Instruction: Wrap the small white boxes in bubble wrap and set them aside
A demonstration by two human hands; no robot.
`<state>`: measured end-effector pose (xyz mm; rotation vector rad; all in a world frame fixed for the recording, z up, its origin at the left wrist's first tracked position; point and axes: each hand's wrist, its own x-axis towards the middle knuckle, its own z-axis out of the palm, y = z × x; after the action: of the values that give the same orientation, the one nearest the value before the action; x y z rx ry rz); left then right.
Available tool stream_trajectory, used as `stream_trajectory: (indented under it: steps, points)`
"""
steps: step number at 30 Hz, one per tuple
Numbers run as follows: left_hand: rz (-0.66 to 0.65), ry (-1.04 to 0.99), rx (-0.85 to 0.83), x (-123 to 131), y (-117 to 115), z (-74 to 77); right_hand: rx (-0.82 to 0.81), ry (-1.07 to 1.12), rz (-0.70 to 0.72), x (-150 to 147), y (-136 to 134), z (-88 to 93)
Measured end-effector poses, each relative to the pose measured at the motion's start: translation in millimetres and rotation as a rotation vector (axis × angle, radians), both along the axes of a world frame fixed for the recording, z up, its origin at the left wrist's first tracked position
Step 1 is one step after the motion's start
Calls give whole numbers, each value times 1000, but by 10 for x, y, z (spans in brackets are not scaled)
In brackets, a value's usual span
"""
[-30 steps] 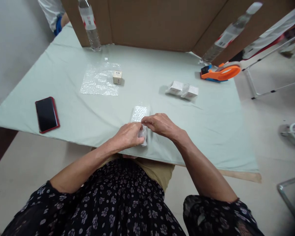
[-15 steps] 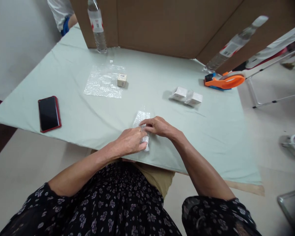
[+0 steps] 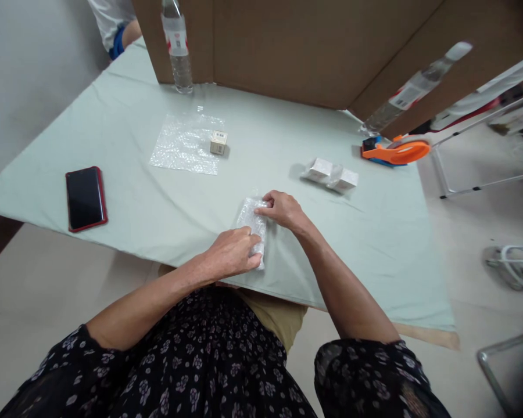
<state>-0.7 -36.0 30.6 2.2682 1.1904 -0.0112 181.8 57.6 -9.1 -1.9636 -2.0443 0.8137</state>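
Left hand (image 3: pixel 233 251) grasps near end of bubble-wrap packet (image 3: pixel 248 216), close to center of frame; right hand (image 3: pixel 283 209) pinches packet's far right edge. Small box (image 3: pixel 218 143) at right edge of flat bubble-wrap sheet (image 3: pixel 183 145), upper left. Wrapped boxes (image 3: pixel 321 168) right of center; orange tape dispenser (image 3: pixel 384 153), upper right; phone (image 3: pixel 85 198), left.

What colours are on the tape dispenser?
The tape dispenser is mostly orange with blue, seen in the head view.
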Motion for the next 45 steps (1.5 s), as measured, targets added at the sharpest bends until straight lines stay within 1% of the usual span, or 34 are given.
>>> stream_trajectory:
  steps: [3, 6, 9, 12, 15, 18, 21, 24, 29, 32, 38, 42, 45]
  points:
    - [14, -13, 2, -2, -13, -10, -46, 69, 2, -50, 51, -34]
    - [27, -31, 10, -10, -29, -18, -107, 204, 4, -75, 65, -88]
    - [42, -33, 13, -17, -43, -23, -81, 371, -14, -96, 15, -109]
    - [49, -33, 19, -16, -50, -34, -18, 567, -33, -110, -94, -73]
    - [52, -57, 29, -15, -50, -46, 9, 757, -49, -110, -236, -1]
    - [55, -59, 33, -25, -54, -47, 43, 840, -37, -108, -398, 86]
    - [63, -77, 34, -45, -69, -57, 104, 801, -5, -114, -558, 174]
    - [94, -122, 50, -63, -92, -106, 159, 735, 40, -121, -690, 238]
    - [155, -207, 118, -63, -138, -223, 217, 637, 81, -122, -871, 270]
    - [204, -260, 146, -55, -179, -268, 260, 597, 56, -137, -993, 261]
    - [305, -375, 167, -38, -244, -336, 305, 539, -48, -185, -1188, 206]
    - [370, -428, 167, -25, -261, -387, 347, 494, -54, -207, -1249, 212]
    - [451, -445, 137, -19, -275, -403, 381, 451, -28, -228, -1304, 223]
